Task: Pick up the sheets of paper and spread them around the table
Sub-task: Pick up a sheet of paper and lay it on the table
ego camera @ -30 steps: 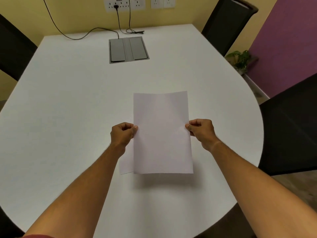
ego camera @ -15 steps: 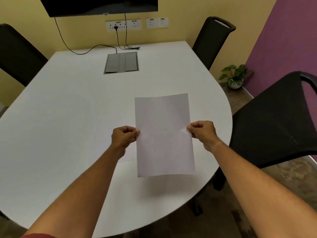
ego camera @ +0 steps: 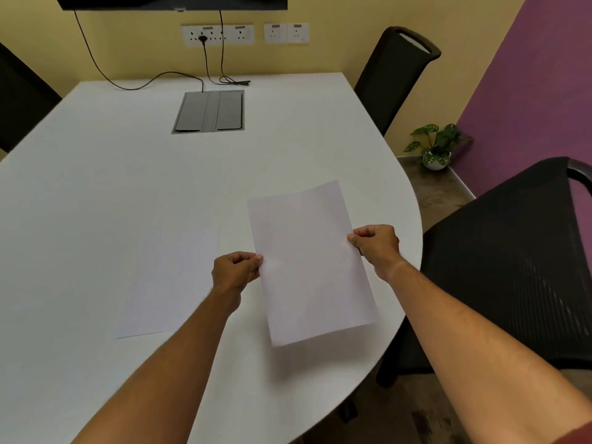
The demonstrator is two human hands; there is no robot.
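Observation:
A white sheet of paper (ego camera: 309, 261) hangs a little above the white table (ego camera: 96, 187), tilted slightly clockwise, near the table's right edge. My left hand (ego camera: 235, 270) pinches its left edge and my right hand (ego camera: 376, 245) pinches its right edge. Another sheet of paper (ego camera: 169, 283) lies flat on the table to the left of my left forearm, which covers its lower right corner.
A grey cable hatch (ego camera: 209, 112) sits in the table's far middle, with black cables (ego camera: 144, 81) running to wall sockets. Black chairs stand at the right (ego camera: 512, 267), far right (ego camera: 397, 78) and far left (ego camera: 22, 97). A potted plant (ego camera: 434, 149) stands on the floor.
Both hands have carried the held sheet to the right, off the pile, and tilted it. The sheet lying on the table is now uncovered at the left. The view has risen.

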